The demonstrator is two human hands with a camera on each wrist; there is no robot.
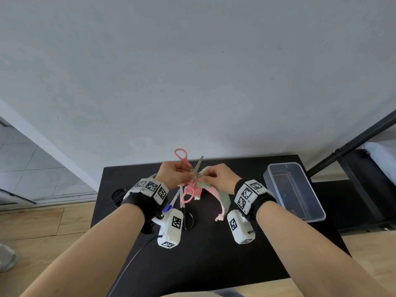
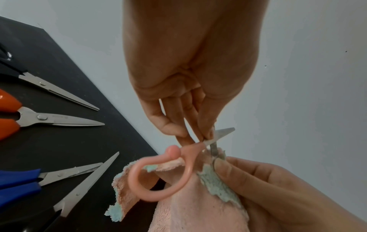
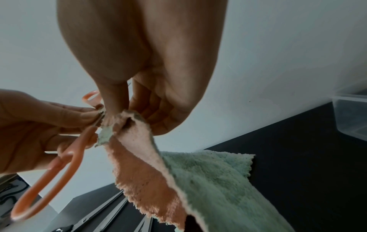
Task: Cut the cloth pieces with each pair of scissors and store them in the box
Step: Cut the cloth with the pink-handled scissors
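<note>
Pink-handled scissors (image 1: 194, 174) stand spread wide above the black table (image 1: 210, 254), one ring up and one ring (image 2: 158, 177) hanging down. My left hand (image 1: 186, 174) pinches them near the pivot, its fingertips (image 2: 206, 135) on the blades. A fluffy cloth (image 1: 216, 192), pink on one side and green on the other, hangs from my right hand (image 1: 204, 178), which pinches its top edge right at the blades. In the right wrist view the cloth (image 3: 178, 172) droops onto the table. The clear plastic box (image 1: 293, 189) stands at the right and looks empty.
Several other scissors lie on the table's left side: a black-handled pair (image 2: 59, 92), an orange pair (image 2: 39, 117), a blue pair (image 2: 59, 174) and another black pair (image 2: 85, 185). A grey wall rises behind the table. A dark metal frame (image 1: 353, 144) stands at the right.
</note>
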